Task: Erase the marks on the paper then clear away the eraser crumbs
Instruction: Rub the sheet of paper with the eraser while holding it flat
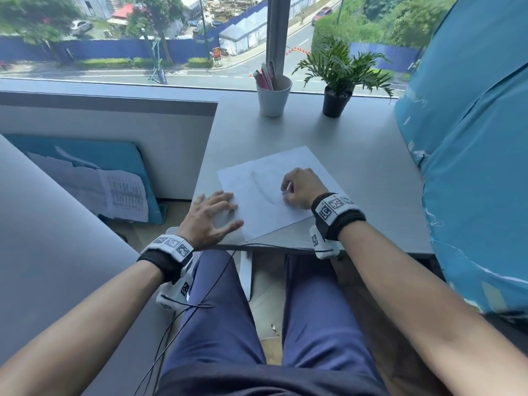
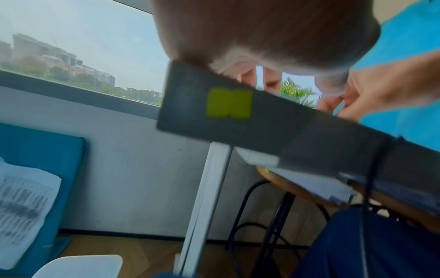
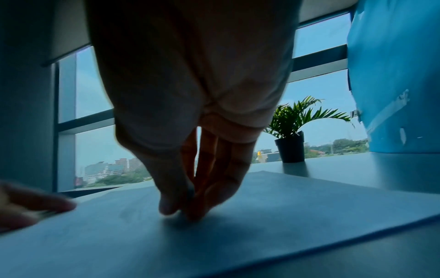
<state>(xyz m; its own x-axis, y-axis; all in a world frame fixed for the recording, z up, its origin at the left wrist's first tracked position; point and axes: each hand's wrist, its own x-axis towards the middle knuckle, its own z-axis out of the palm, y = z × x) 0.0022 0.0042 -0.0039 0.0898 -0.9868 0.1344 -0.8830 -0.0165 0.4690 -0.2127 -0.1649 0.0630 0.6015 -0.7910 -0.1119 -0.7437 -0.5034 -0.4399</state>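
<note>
A white sheet of paper lies at an angle on the grey desk, with faint curved pencil marks near its middle. My left hand rests flat with spread fingers on the sheet's near-left corner. On the right part of the sheet, my right hand pinches a small pale eraser and holds it down against the paper. In the right wrist view my right fingertips bunch together on the paper; the eraser is hidden there. No crumbs can be made out.
A white cup of pens and a potted plant stand at the back of the desk by the window. A large blue wrapped object crowds the right side. The desk's front edge lies just behind my wrists.
</note>
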